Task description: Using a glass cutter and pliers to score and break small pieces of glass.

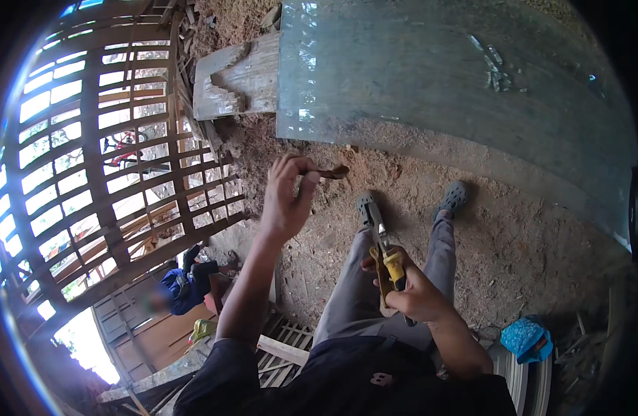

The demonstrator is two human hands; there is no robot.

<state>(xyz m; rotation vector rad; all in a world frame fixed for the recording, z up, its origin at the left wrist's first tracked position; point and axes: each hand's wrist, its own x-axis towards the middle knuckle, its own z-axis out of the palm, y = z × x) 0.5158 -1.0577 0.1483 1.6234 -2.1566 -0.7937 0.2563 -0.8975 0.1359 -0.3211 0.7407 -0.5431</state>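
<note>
My left hand (pixel 289 197) is raised left of centre, its thumb and fingers closed on a small, thin dark-brown piece (pixel 334 172). What that piece is, I cannot make out. Pliers (pixel 394 263) with yellow-and-black handles and a silver metal head are gripped in my right hand (pixel 421 295), in front of my legs. The jaws point away from me. Beyond both hands lies a large sheet of clear glass (pixel 402 83), apart from them. Several narrow glass strips (pixel 496 66) rest on its far right part.
A worn wooden board (pixel 256 73) sticks out from the glass sheet's left end. Wood shavings cover the ground (pixel 513 236) around my feet. Slatted lattice (pixel 93 139) stands on the left, with a person (pixel 187 284) sitting low near it. A blue bag (pixel 527 338) is at the lower right.
</note>
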